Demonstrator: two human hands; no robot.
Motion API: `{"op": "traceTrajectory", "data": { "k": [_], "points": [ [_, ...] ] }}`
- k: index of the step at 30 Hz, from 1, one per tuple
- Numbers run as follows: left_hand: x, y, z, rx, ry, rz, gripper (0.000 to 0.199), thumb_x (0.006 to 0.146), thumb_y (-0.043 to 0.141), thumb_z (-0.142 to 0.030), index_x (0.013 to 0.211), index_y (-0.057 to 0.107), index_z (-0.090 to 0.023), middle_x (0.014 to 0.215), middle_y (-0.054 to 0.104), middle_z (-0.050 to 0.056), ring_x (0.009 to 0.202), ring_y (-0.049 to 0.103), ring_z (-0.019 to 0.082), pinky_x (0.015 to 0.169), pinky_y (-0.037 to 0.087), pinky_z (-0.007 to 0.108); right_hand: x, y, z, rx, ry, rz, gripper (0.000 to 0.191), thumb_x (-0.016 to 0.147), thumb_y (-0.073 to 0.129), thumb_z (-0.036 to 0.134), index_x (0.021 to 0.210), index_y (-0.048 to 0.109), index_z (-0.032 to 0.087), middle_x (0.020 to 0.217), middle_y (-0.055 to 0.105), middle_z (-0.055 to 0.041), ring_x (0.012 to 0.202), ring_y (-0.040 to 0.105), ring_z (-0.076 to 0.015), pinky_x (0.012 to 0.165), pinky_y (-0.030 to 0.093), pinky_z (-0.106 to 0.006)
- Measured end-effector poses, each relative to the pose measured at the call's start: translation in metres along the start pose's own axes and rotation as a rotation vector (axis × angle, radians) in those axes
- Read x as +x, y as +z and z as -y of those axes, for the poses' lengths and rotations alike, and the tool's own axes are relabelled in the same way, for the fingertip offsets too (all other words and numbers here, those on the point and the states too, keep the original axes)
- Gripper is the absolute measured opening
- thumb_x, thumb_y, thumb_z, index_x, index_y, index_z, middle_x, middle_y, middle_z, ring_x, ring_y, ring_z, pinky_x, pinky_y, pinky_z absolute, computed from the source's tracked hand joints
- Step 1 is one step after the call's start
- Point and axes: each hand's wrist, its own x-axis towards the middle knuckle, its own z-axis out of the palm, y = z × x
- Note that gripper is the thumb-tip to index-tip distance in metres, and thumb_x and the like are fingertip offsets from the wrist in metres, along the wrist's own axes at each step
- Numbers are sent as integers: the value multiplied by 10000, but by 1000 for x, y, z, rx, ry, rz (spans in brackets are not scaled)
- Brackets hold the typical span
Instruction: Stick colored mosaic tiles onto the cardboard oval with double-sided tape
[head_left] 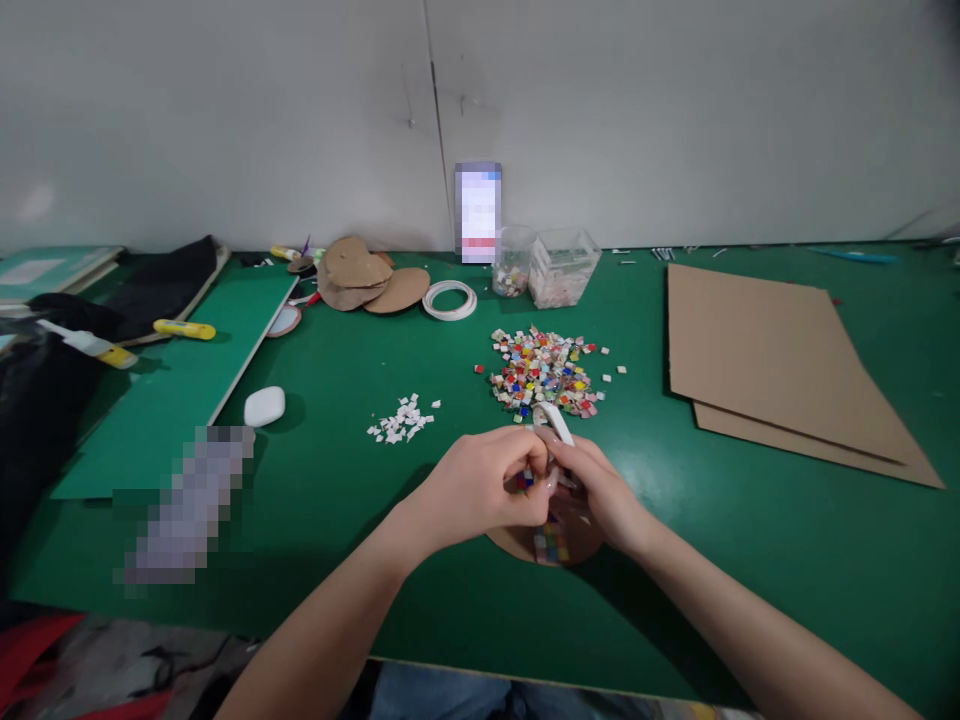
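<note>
My right hand (611,490) is closed around a white roll of tape (553,418), seen nearly edge-on. Close against it, my left hand (495,475) pinches thumb and fingers together at the tape; whatever sits between its fingertips is too small to make out. Below both hands a round cardboard disc (510,545) lies on the table, partly covered by them. Small coloured square tiles (553,540) form a patch on the disc. Just beyond my hands spreads a pile of loose multicoloured tiles (544,370). White paper scraps (405,420) lie to the left.
Cardboard sheets (757,350) lie at right. Along the back are cardboard discs (352,275), another tape roll (449,300), clear containers (562,268) and an upright phone (478,212). At left are a white case (265,406), a yellow cutter (184,329) and a green board (187,390).
</note>
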Motion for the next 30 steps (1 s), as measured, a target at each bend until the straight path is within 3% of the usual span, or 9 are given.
{"op": "traceTrajectory", "data": {
  "k": [12, 23, 30],
  "points": [
    [1, 0, 2, -1, 13, 8, 113, 695, 460, -70, 674, 427, -176, 607, 389, -65, 539, 334, 63, 531, 296, 186, -1, 1, 1, 39, -21, 43, 330, 726, 607, 437, 586, 457, 178, 534, 330, 57, 499, 279, -84, 460, 270, -212],
    [1, 3, 5, 47, 20, -3, 83, 702, 466, -121, 662, 426, -182, 616, 423, -58, 545, 366, 73, 532, 316, 190, 0, 0, -3, -45, -43, -54, 295, 708, 604, 469, 668, 585, 177, 661, 512, 7, 617, 432, -127, 575, 359, -242],
    [1, -1, 0, 102, 5, 24, 60, 707, 452, -120, 692, 454, -178, 590, 408, -63, 505, 336, 69, 493, 293, 190, 2, -2, -4, 23, 31, -16, 328, 726, 605, 465, 616, 481, 182, 541, 335, 55, 500, 294, -91, 463, 251, -220]
  ]
}}
